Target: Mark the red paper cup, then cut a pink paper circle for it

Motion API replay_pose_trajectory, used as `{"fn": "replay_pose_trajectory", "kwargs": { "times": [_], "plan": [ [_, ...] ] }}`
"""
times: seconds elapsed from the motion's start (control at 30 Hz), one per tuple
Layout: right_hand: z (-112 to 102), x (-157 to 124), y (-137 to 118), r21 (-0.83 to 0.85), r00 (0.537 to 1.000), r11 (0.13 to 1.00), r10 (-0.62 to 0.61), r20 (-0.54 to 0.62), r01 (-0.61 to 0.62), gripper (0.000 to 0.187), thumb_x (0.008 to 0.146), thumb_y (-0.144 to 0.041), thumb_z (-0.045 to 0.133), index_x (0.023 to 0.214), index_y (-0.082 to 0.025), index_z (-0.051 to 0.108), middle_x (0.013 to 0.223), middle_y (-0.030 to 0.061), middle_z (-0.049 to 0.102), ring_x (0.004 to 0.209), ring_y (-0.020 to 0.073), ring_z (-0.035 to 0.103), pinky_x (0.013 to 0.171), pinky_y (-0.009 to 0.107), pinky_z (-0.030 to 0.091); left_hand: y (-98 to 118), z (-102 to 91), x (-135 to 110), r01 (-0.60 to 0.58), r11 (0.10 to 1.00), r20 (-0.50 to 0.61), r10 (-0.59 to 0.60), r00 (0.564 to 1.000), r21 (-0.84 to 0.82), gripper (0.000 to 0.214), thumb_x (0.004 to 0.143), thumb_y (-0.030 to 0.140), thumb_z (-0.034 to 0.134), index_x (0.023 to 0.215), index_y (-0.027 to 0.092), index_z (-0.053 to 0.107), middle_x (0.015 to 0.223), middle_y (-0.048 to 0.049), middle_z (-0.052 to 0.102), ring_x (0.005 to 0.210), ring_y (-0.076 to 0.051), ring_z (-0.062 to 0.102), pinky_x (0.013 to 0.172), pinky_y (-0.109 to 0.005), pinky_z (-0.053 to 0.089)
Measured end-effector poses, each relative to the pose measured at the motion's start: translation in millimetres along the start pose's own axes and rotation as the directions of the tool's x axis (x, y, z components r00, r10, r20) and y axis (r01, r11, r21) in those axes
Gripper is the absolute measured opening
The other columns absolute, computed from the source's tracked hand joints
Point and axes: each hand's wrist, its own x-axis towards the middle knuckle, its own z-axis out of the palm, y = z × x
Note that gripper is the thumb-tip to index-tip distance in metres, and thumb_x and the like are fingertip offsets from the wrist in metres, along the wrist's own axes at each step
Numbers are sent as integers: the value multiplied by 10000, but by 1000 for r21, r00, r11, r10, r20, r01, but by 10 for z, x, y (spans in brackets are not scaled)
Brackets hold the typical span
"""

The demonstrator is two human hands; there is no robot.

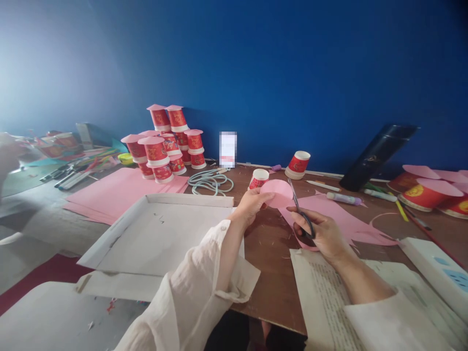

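My left hand [252, 207] pinches a pink paper disc [278, 191] by its left edge, above the brown table [268, 273]. My right hand [323, 231] grips a pair of scissors [305, 218] with dark handles. Their blades point up and lie along the disc's right edge. Just behind the disc stands a red and white paper cup [259, 178], partly hidden by it. Another red cup [298, 165] sits farther back, near the wall. Under and beside the scissors lie pink paper offcuts [332, 219].
Red cups with pink paper tops [157, 152] are stacked at the back left, beside pink sheets [109, 195] and a coiled cable [210, 183]. A white box lid [171, 239] lies left. On the right are a black bottle [376, 156], a power strip [438, 268] and a printed sheet [321, 297].
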Motion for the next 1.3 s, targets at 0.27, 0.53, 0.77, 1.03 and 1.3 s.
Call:
{"fn": "replay_pose_trajectory", "kwargs": {
  "times": [0.27,0.53,0.77,1.03,1.3],
  "plan": [
    [4,-6,-19,8,1000,1000,21,-12,-21,706,637,-669,815,1142,-177,769,630,-14,569,501,90,466,427,218,315,0,-6,14,2,1000,-9,-2,1000,10,213,659,327,769,712,148,665,630,1,548,571,-89,404,582,-286,264],
    [5,-10,-5,11,1000,1000,22,-16,-22,692,631,-658,826,1115,-167,770,602,-19,564,486,94,457,411,220,311,30,15,-10,15,1000,-15,-15,1000,14,202,654,306,780,694,147,661,622,3,549,568,-88,416,580,-279,278],
    [24,-10,-11,26,1000,1000,19,-21,-18,666,626,-648,836,1081,-165,775,578,-25,551,491,91,454,420,218,319,27,24,-22,13,1000,-6,-13,1000,-22,210,636,296,791,713,140,674,643,-2,571,584,-85,438,581,-267,301],
    [20,7,12,42,1000,999,5,-19,-5,666,629,-626,847,1106,-167,774,578,-30,542,497,89,451,431,223,324,25,15,-13,11,1000,-8,-11,1000,4,237,631,321,805,691,145,658,604,8,542,560,-84,415,575,-277,279],
    [33,-7,-5,50,999,999,8,-38,-6,672,610,-647,846,1044,-139,779,571,-23,532,488,82,439,436,221,322,28,21,-19,19,1000,-15,-19,1000,-1,272,620,344,818,706,143,655,622,2,548,565,-88,420,581,-282,281]
  ]
}}
